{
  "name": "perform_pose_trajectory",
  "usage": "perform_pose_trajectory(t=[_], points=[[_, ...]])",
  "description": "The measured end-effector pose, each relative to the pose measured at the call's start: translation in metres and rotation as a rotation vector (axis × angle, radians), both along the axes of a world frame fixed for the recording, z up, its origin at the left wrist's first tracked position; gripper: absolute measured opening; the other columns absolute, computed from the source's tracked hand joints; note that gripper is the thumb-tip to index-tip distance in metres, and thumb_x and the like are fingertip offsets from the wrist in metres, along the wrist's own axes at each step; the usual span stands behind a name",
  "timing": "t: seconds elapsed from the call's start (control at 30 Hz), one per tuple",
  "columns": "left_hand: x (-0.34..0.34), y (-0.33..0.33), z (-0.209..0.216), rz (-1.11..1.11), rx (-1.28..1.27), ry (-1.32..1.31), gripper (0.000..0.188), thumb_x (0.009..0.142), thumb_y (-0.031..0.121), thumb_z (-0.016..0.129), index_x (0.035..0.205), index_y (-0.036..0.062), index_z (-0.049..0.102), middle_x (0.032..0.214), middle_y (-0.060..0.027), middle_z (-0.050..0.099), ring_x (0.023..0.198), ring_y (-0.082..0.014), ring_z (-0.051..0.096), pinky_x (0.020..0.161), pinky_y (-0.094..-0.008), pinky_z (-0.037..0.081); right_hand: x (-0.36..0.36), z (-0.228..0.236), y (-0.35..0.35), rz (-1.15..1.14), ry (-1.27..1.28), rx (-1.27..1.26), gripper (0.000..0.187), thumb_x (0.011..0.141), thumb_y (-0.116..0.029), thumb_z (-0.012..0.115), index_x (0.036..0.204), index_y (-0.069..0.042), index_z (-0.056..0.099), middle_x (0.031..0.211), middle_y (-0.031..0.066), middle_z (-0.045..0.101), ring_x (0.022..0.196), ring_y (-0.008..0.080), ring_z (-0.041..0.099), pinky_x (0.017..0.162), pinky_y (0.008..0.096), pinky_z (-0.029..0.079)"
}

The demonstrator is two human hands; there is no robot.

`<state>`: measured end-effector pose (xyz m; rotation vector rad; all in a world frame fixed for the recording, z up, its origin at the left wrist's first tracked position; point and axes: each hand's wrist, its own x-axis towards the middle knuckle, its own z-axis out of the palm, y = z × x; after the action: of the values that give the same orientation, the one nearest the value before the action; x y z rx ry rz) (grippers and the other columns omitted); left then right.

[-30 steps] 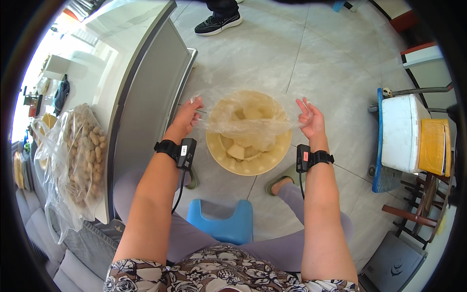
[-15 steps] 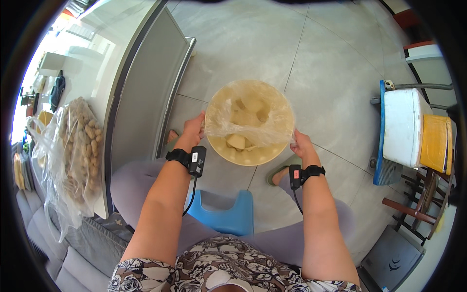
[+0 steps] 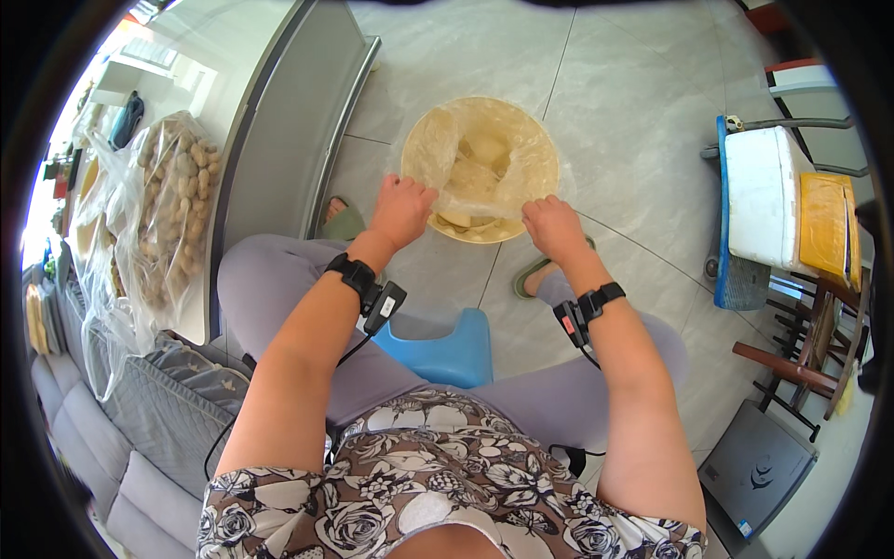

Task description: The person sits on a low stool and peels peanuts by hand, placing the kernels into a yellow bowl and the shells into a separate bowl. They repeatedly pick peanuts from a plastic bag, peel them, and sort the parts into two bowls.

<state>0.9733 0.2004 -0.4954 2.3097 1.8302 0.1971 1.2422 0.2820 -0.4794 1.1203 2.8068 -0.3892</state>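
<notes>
A round, pale yellow bin point(image 3: 475, 233) stands on the floor ahead of me, with a clear plastic bag point(image 3: 433, 154) spread over its mouth and down inside it. Pale, lumpy pieces point(image 3: 486, 149) show blurrily through the film; I cannot make out their kind. At the bin's near left side my left hand point(image 3: 405, 210) is closed, pinching the bag's edge. My right hand point(image 3: 554, 224), closed too, pinches the bag's edge at the near right. Between the two hands the film stretches across the near part of the bin.
A blue plastic stool point(image 3: 442, 349) stands between my knees. To the left, a bag of peanuts point(image 3: 177, 214) lies on a white counter point(image 3: 242, 56). At right, a blue trolley point(image 3: 736, 289) carries a white foam box point(image 3: 759, 196) and a yellow carton point(image 3: 829, 228). Wooden chair parts lie behind.
Both hands have moved from the bin's sides to its near edge, closer together, taking the bag's edge along. The bin sits higher in the picture as the view has shifted.
</notes>
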Motion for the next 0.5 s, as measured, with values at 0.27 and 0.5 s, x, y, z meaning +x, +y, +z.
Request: perform_pose_trajectory(t=[0.27,0.5], points=[[0.007,-0.032,-0.030,-0.124,-0.259,0.132,0.012,0.069,0.008,0.057,0.080,0.0107,0.062,0.083,-0.0046,0.062,0.084,-0.0226,0.057,0.076,-0.0364,0.040,0.026,-0.035,-0.047,0.242,0.028,0.081,0.010,0.064,-0.008,0.058,0.075,-0.008,0.057,0.077,0.0056,0.057,0.081,0.0234,0.057,0.067,0.0345,0.047],[0.003,-0.039,-0.072,-0.081,-0.323,0.165,0.027,0.072,0.005,0.054,0.098,0.0085,0.059,0.098,-0.0075,0.061,0.097,-0.0225,0.055,0.083,-0.0375,0.040,0.018,-0.083,-0.051,0.158,0.016,0.171,0.013,0.065,-0.009,0.056,0.077,-0.006,0.060,0.081,0.0066,0.060,0.078,0.0249,0.059,0.066,0.0357,0.049]])
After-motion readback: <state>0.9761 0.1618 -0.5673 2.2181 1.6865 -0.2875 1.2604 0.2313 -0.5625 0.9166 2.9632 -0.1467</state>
